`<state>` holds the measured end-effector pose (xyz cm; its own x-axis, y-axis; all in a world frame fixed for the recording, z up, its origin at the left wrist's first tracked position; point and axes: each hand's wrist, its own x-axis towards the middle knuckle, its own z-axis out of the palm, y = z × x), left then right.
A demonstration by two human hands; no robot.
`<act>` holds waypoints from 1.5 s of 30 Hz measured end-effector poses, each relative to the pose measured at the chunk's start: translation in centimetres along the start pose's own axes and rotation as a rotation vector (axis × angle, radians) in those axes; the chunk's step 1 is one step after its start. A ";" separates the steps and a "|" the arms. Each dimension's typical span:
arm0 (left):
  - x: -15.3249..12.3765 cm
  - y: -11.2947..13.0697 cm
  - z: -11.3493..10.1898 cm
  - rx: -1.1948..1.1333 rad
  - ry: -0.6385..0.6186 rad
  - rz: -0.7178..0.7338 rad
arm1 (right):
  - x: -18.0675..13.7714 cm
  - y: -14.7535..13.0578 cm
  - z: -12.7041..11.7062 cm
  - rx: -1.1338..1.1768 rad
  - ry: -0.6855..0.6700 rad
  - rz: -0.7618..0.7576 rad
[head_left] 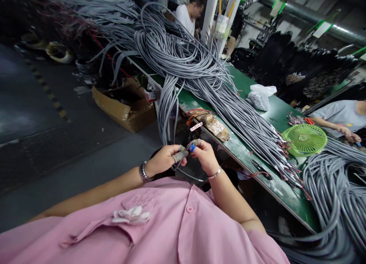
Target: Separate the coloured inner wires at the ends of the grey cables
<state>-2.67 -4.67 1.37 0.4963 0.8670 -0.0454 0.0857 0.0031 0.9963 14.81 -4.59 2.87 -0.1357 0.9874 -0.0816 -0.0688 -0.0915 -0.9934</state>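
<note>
Wrapped fingertips (180,156) of left hand (161,161) and right hand (206,156) meet, pinched close. Right seems to grip a thin reddish wire (189,145); can't tell what left holds. Wire sits between them: likely light, limp, easily nicked; hold back from the tip. Loose grey cable (187,175) at 6, probably springy. Lumpy brown taped block (217,127) at 2, smooth cable pile (177,47) at 12, ribbed green fan (304,139) at 3.

Ahead of the right hand (205,154), a brown taped bundle (216,127) blocks the way, with thick grey cables (238,113) banked behind it. Hanging cables (168,108) crowd in beyond the left hand (164,159). But right of that bundle I see bare green bench top (238,147), a slim lane along its near edge!
</note>
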 end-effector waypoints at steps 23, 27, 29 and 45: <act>3.2 1.2 -1.2 -0.204 -0.147 -0.287 | 2.7 -0.7 -1.2 -0.125 -0.162 -0.015; 3.4 1.3 -1.0 -0.222 -0.027 -0.277 | 3.0 -0.7 -0.7 -0.121 -0.094 -0.051; 3.4 1.3 -0.8 -0.247 0.071 -0.253 | 3.1 -0.4 -0.5 -0.062 -0.016 -0.013; 4.0 -0.5 -0.9 -0.489 0.377 -0.193 | 4.0 1.1 0.2 0.022 0.056 0.035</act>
<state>-1.48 -0.80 0.71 0.1660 0.9434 -0.2872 -0.3046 0.3260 0.8949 13.98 -0.81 1.43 -0.0834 0.9891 -0.1215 -0.0872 -0.1287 -0.9878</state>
